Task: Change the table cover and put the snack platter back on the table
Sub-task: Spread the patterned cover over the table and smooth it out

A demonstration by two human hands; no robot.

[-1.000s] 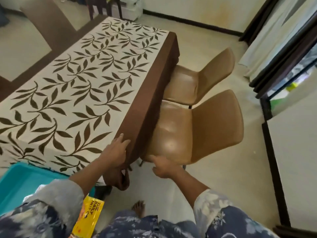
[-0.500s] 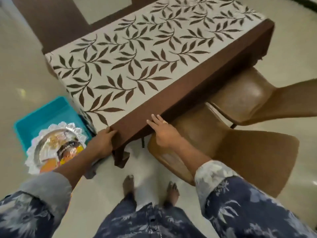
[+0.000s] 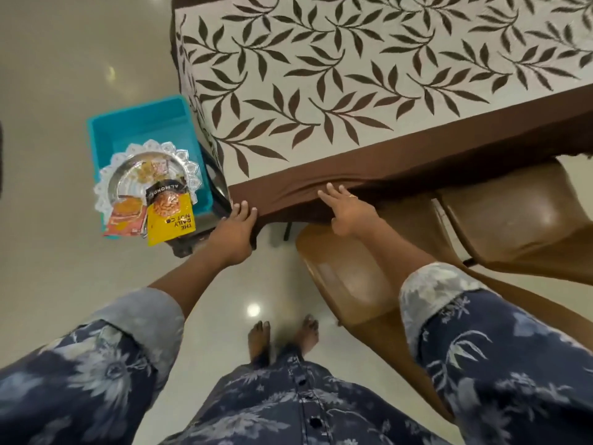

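Note:
A cream table cover (image 3: 353, 75) with brown leaves and a brown border lies over the table. My left hand (image 3: 234, 232) grips the brown border at the near corner, fingers curled over the edge. My right hand (image 3: 348, 210) rests flat on the border a little to the right, fingers spread, and the cloth wrinkles beside it. The silver snack platter (image 3: 138, 178) with a scalloped rim sits on a teal tub to the left of the table. Snack packets lie on it, among them a yellow nut packet (image 3: 171, 223).
The teal tub (image 3: 134, 123) stands on the glossy floor by the table's corner. Two tan chairs (image 3: 353, 277) are tucked under the table's right side, the nearer one just below my right hand. My bare feet are on the floor.
The view has swung down and left, so the platter and tub show fully. My left hand stays at the corner and my right hand stays on the border, now pressing it flat.

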